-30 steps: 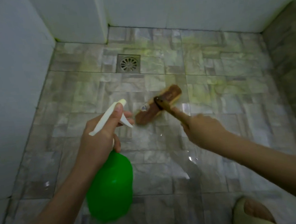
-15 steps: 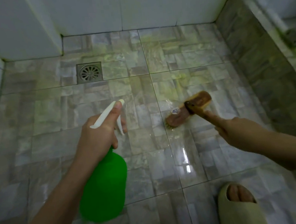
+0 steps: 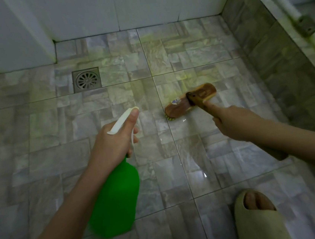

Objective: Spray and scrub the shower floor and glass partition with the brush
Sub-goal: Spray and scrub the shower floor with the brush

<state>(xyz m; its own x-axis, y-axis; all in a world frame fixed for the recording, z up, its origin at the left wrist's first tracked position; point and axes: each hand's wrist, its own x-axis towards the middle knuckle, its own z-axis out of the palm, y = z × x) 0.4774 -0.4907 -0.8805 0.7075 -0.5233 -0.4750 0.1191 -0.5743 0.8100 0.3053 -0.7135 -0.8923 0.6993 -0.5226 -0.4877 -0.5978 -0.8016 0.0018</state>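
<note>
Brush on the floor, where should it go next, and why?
Probably push the brush forward across the yellowish patch on the shower floor just beyond it. The right hand holds its handle with the bristles down on the tiles, so that stain seems within one stroke.

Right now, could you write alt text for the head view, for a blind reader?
The right hand holds a wooden brush against the wet tiled shower floor, while the left hand grips a green spray bottle. A square drain lies farther away.

No legible text (brush [image 3: 202, 93] sticker [image 3: 174, 101] blurry)
</note>
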